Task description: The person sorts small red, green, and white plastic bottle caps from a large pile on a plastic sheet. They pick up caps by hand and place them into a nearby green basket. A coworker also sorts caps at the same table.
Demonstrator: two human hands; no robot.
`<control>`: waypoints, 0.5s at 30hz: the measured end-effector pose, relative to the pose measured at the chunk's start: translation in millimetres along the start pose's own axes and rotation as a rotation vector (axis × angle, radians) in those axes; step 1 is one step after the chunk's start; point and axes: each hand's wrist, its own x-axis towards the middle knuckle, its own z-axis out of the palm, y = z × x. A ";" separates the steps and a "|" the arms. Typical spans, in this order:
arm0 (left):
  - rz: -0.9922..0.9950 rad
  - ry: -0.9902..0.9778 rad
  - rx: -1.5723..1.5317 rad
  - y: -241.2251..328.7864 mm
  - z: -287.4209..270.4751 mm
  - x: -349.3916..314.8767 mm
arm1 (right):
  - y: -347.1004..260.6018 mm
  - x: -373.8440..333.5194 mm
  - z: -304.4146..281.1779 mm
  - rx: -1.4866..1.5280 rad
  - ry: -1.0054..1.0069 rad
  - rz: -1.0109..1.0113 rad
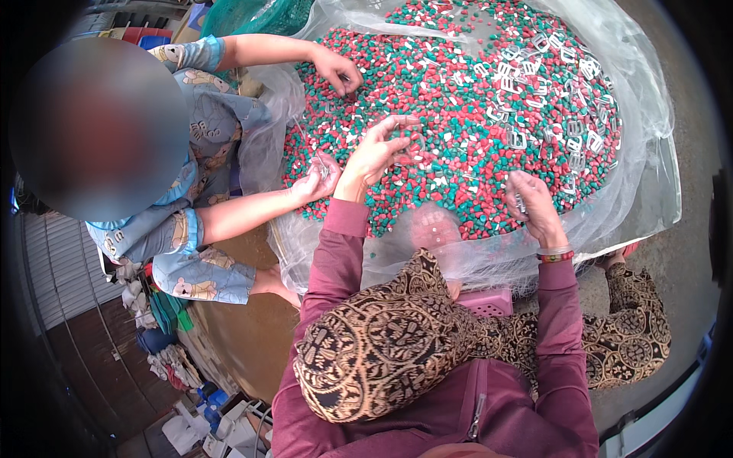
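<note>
A wide heap of small red, green and white plastic pieces (458,164) lies on a translucent sheet in front of me. My left hand (376,155) hovers over the heap's left part, thumb and fingers curved and apart; a clear bit seems to show by the fingertips, too blurred to name. At the near right edge, my right hand (534,204) is closed, and small clear plastic pieces (521,203) peek out between its fingers. Clear and white buckle-like plastic frames (517,137) are scattered over the right side of the heap.
On the left sits another person in a blue patterned outfit; one hand (336,70) picks at the heap, the other (319,179) is palm up with small pieces. A mesh sheet (641,114) rims the heap. A pink plastic stool (485,303) shows beside my leg.
</note>
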 end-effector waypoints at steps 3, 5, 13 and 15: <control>0.059 0.055 -0.006 -4.3 -3.7 -2.9 | 5.2 14.2 27.8 -0.533 0.085 -0.137; 0.125 0.099 0.106 -2.5 -5.6 1.4 | 34.2 34.9 26.4 -1.041 0.132 -0.389; 0.221 0.198 0.430 12.6 0.9 6.8 | 58.0 46.8 33.5 -1.680 0.162 -0.354; 0.184 0.234 0.461 8.0 -8.1 2.4 | 50.2 43.4 36.5 -1.524 0.173 -0.252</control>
